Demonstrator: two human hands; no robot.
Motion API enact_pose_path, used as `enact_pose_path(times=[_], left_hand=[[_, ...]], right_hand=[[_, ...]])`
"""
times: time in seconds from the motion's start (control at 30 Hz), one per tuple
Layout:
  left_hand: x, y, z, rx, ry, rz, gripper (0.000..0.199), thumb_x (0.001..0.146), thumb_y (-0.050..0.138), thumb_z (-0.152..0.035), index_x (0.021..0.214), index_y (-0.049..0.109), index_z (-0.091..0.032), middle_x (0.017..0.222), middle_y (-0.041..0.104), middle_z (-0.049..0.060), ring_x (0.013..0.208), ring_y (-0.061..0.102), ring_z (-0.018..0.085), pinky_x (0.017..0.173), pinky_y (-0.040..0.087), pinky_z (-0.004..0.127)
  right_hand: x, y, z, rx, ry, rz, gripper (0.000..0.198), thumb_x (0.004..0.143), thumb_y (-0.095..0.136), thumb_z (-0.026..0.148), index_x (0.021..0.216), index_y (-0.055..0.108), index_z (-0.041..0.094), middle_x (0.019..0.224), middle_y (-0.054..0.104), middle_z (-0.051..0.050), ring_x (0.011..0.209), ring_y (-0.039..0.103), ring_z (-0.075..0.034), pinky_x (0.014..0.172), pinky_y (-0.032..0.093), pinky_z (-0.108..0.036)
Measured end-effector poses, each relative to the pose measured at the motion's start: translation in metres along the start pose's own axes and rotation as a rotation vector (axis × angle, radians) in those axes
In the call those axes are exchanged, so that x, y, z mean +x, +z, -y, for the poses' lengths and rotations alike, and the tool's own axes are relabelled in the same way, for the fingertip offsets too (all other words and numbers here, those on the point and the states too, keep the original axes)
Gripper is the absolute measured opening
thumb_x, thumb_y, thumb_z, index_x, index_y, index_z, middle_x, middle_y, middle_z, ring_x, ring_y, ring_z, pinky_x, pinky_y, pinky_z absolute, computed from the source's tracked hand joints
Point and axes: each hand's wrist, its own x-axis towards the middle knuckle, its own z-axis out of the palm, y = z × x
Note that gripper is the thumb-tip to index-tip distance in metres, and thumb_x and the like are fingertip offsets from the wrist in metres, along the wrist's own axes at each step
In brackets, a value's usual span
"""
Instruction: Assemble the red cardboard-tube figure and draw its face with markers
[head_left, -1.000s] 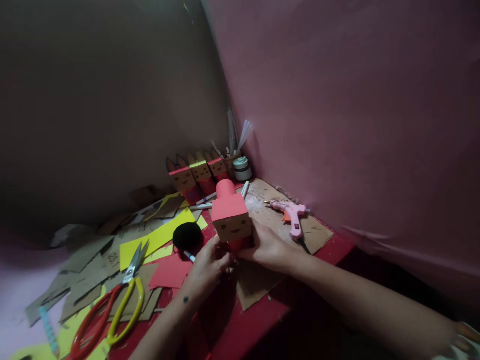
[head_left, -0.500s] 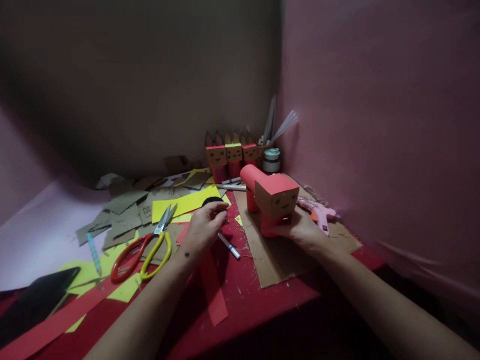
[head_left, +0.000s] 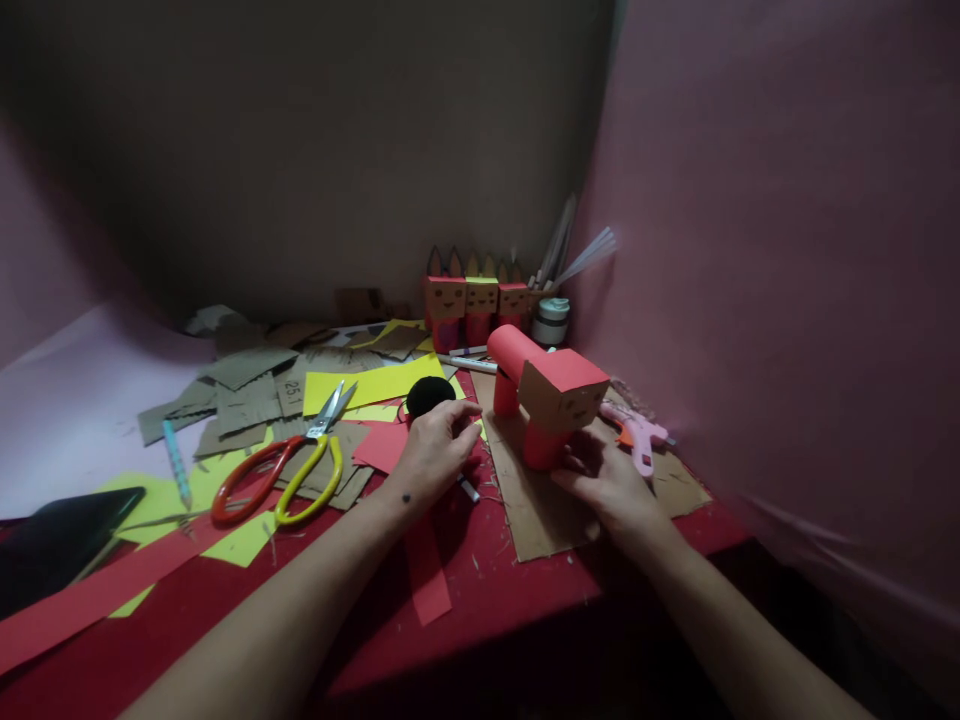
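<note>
The paper animal, a red tube body with a cardboard box head, is standing on the cardboard mat, and everything here is placed from it. The right hand is cupping its front leg from the near side, fingers loosely curled against the red paper rather than clamped. The left hand is resting to the animal's left, fingers bent and relaxed over a red paper scrap, its fingertips reaching toward the black pompom; it is grasping nothing that I can make out, and a pen is poking out from under it.

For this step, steadying should be gentle: pressing low on the leg, not on the hollow head (thin paper dents easily), is likely keeping the figure square.

The red table is carrying cardboard scraps and yellow sheets far left of the animal, with the scissors lying among them. Behind the animal, three small box figures are standing against the dim brown wall; a pink glue gun is lying just to its right, beside the pink wall.
</note>
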Motion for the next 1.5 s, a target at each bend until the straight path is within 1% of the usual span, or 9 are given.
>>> enact_pose_path(times=[0.13, 0.37, 0.5, 0.73, 0.87, 0.97, 1.23, 1.4, 1.5], left_hand=[[-0.003, -0.002, -0.012, -0.018, 0.088, 0.004, 0.024, 0.078, 0.059, -0.034, 0.087, 0.075, -0.017, 0.076, 0.072, 0.005, 0.074, 0.065, 0.02, 0.071, 0.051, 0.031], [-0.034, -0.045, -0.047, 0.041, 0.141, -0.125, 0.024, 0.086, 0.057, -0.04, 0.078, 0.072, -0.022, 0.055, 0.057, -0.003, 0.053, 0.051, 0.013, 0.052, 0.041, 0.025], [-0.073, -0.071, -0.037, 0.21, 0.124, -0.152, 0.033, 0.088, 0.055, -0.046, 0.067, 0.066, -0.023, 0.052, 0.052, -0.002, 0.048, 0.046, 0.013, 0.05, 0.038, 0.027], [-0.133, -0.091, 0.012, 0.287, -0.062, -0.236, 0.031, 0.083, 0.054, -0.045, 0.098, 0.068, -0.022, 0.095, 0.075, 0.009, 0.08, 0.07, 0.024, 0.07, 0.055, 0.035], [-0.156, -0.094, 0.028, 0.158, -0.195, -0.289, 0.037, 0.081, 0.057, -0.05, 0.103, 0.065, -0.021, 0.092, 0.073, 0.008, 0.074, 0.071, 0.023, 0.068, 0.057, 0.035], [-0.168, -0.096, 0.03, 0.077, -0.223, -0.32, 0.042, 0.079, 0.059, -0.052, 0.105, 0.064, -0.02, 0.091, 0.073, 0.008, 0.075, 0.071, 0.023, 0.068, 0.057, 0.035], [-0.184, -0.098, 0.026, 0.033, -0.221, -0.427, 0.036, 0.083, 0.061, -0.049, 0.107, 0.066, -0.022, 0.101, 0.073, 0.007, 0.084, 0.071, 0.023, 0.075, 0.059, 0.034], [-0.147, -0.086, 0.032, 0.415, 0.093, -0.074, 0.046, 0.094, 0.042, -0.04, 0.123, 0.066, -0.015, 0.133, 0.067, 0.015, 0.126, 0.061, 0.028, 0.11, 0.046, 0.044], [-0.132, -0.077, 0.03, 0.637, 0.18, 0.166, 0.058, 0.095, 0.04, -0.037, 0.141, 0.053, -0.005, 0.154, 0.048, 0.022, 0.145, 0.041, 0.032, 0.12, 0.033, 0.051]], right_hand=[[-0.039, 0.006, -0.001, 0.025, -0.04, -0.209, 0.04, 0.062, 0.083, 0.034, 0.097, 0.068, 0.022, 0.09, 0.071, -0.003, 0.087, 0.067, -0.02, 0.083, 0.055, -0.034], [-0.075, 0.007, 0.004, -0.002, -0.051, -0.095, 0.029, 0.073, 0.081, 0.045, 0.086, 0.072, 0.021, 0.072, 0.066, 0.0, 0.066, 0.06, -0.014, 0.061, 0.049, -0.025], [-0.081, 0.004, -0.01, -0.218, -0.145, 0.029, 0.029, 0.09, 0.064, 0.046, 0.079, 0.07, 0.02, 0.064, 0.061, 0.0, 0.06, 0.057, -0.015, 0.058, 0.047, -0.027], [-0.06, 0.017, -0.018, -0.688, -0.569, 0.227, 0.033, 0.095, 0.051, 0.026, 0.121, 0.067, 0.013, 0.117, 0.071, -0.017, 0.11, 0.067, -0.028, 0.097, 0.054, -0.045], [-0.035, 0.032, -0.009, -0.973, -0.453, 0.461, 0.062, 0.096, 0.056, 0.034, 0.15, 0.043, 0.007, 0.158, 0.041, -0.022, 0.149, 0.037, -0.034, 0.121, 0.035, -0.053], [-0.043, 0.037, -0.011, -1.091, -0.386, 0.55, 0.073, 0.095, 0.057, 0.045, 0.154, 0.038, 0.006, 0.163, 0.031, -0.022, 0.153, 0.025, -0.036, 0.123, 0.03, -0.055], [-0.129, 0.007, -0.038, -0.85, -0.758, 0.605, 0.055, 0.098, 0.055, 0.029, 0.151, 0.045, 0.02, 0.153, 0.052, -0.014, 0.144, 0.047, -0.028, 0.114, 0.047, -0.046], [-0.141, 0.031, -0.056, -0.875, -0.862, 0.338, 0.061, 0.093, 0.058, 0.023, 0.152, 0.044, 0.014, 0.154, 0.047, -0.023, 0.148, 0.037, -0.039, 0.115, 0.037, -0.065], [-0.156, 0.049, -0.071, -0.683, -0.934, 0.843, 0.059, 0.091, 0.063, 0.027, 0.147, 0.051, 0.014, 0.147, 0.056, -0.019, 0.145, 0.044, -0.033, 0.117, 0.041, -0.047]])
